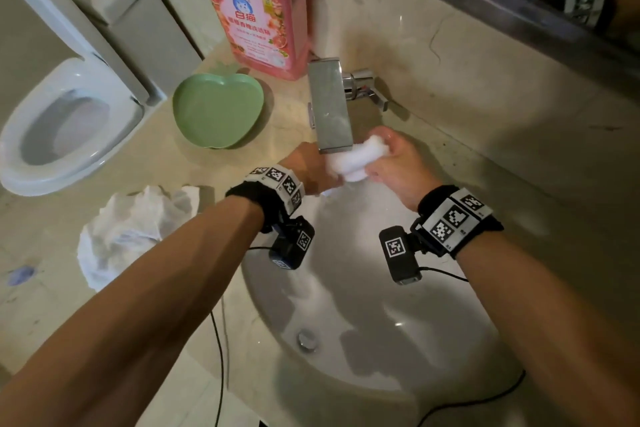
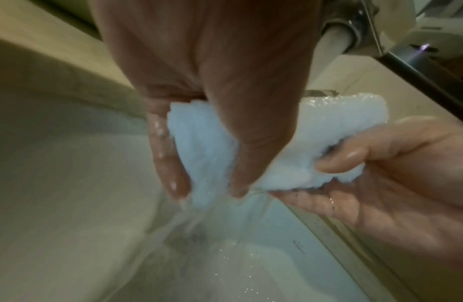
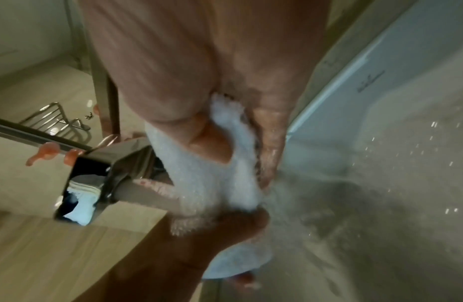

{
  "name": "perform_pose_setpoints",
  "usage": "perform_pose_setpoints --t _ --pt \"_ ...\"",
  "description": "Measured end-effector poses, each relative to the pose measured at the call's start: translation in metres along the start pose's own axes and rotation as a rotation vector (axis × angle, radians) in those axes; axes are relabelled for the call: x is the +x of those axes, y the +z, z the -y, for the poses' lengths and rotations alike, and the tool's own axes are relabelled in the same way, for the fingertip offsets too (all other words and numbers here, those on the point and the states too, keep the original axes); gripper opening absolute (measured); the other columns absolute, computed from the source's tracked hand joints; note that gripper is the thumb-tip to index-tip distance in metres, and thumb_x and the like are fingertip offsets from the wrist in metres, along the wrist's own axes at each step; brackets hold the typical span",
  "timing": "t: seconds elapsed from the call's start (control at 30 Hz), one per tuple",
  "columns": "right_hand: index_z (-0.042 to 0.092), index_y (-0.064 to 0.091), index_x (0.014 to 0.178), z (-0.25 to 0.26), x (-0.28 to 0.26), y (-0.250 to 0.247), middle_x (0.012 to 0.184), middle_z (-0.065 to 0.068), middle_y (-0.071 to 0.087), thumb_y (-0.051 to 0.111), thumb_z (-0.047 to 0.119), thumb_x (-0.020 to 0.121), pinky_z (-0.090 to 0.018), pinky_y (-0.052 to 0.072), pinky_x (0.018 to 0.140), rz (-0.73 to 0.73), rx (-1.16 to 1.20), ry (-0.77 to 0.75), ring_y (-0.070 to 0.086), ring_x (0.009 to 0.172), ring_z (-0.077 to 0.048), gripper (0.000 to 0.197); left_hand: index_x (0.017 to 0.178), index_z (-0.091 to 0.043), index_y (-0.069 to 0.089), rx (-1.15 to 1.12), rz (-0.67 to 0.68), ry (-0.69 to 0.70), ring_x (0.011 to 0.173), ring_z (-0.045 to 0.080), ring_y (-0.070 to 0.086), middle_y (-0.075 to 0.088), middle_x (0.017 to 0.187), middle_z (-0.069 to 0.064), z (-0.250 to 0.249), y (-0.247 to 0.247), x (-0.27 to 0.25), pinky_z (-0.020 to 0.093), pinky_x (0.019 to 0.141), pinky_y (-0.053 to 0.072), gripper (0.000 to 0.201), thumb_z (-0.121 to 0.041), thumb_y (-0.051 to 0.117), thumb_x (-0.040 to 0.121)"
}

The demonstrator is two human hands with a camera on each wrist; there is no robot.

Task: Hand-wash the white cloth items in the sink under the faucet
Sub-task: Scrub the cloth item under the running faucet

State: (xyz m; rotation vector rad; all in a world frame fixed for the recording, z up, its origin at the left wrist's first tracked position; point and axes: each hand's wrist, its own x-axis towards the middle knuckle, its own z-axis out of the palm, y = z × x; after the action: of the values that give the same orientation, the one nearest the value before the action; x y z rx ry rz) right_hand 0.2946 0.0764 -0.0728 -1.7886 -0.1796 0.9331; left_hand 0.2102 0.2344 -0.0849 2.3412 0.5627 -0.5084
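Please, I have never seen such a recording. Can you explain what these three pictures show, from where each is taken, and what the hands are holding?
No machine works here: a person wears a camera on the head and one on each wrist. The head view looks down at a white ceramic sink. The left hand and the right hand both grip a small white fluffy cloth under the square chrome faucet, and water runs off it. The wrist views show the same cloth from close by. On the beige stone counter lie a crumpled white cloth, a green apple-shaped dish and a pink detergent bottle.
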Motion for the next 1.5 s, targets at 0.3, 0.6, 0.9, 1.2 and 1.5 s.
perform_pose_setpoints --t 0.3,0.6,0.9,1.2,1.5 --pt "0.023 0.056 0.106 -0.007 0.004 0.001 0.119 -0.016 0.059 0.066 0.015 0.086 -0.038 0.061 0.067 0.231 0.047 0.261 0.072 0.082 -0.032 0.023 0.12 -0.01 0.063 -0.005 -0.135 0.186 0.103 0.029 0.063 0.064 0.113 0.011 0.004 -0.014 -0.015 0.032 0.083 0.05 0.048 -0.02 0.078 0.076" --pt "0.012 0.071 0.11 0.008 0.005 0.041 0.1 -0.002 0.074 0.066 -0.014 0.075 -0.033 0.062 0.066 0.172 -0.183 -0.043 0.071 0.095 -0.029 0.044 0.136 -0.019 0.042 -0.037 0.168 0.064 0.096 0.013 0.054 0.053 0.104 -0.011 0.03 -0.032 -0.033 0.017 0.069 0.04 0.077 -0.037 0.083 0.073" --pt "0.023 0.053 0.124 0.007 -0.004 0.017 0.113 -0.002 0.063 0.063 0.003 0.086 -0.037 0.061 0.073 0.217 -0.283 -0.08 0.066 0.099 -0.023 0.045 0.111 -0.019 0.063 0.146 -0.086 0.037 0.091 0.026 0.064 0.07 0.107 0.01 0.022 -0.014 -0.027 0.027 0.07 0.038 0.025 -0.024 0.067 0.087" --pt "0.035 0.055 0.078 -0.007 -0.007 0.001 0.08 0.023 0.061 0.057 -0.004 0.076 -0.029 0.046 0.065 0.072 -0.443 -0.355 0.055 0.074 0.001 0.039 0.125 -0.023 0.057 -0.062 0.184 0.013 0.108 0.014 0.059 0.062 0.123 -0.002 0.0 -0.013 -0.014 0.018 0.093 0.045 0.049 -0.035 0.078 0.082" --pt "0.03 0.049 0.135 -0.003 -0.008 0.006 0.14 -0.011 0.047 0.065 0.012 0.083 -0.044 0.061 0.083 0.265 -0.046 0.099 0.064 0.112 -0.031 0.057 0.13 -0.016 0.059 0.055 -0.136 0.175 0.104 0.03 0.064 0.065 0.118 0.011 0.001 -0.019 -0.033 0.042 0.088 0.053 0.072 -0.044 0.084 0.068"
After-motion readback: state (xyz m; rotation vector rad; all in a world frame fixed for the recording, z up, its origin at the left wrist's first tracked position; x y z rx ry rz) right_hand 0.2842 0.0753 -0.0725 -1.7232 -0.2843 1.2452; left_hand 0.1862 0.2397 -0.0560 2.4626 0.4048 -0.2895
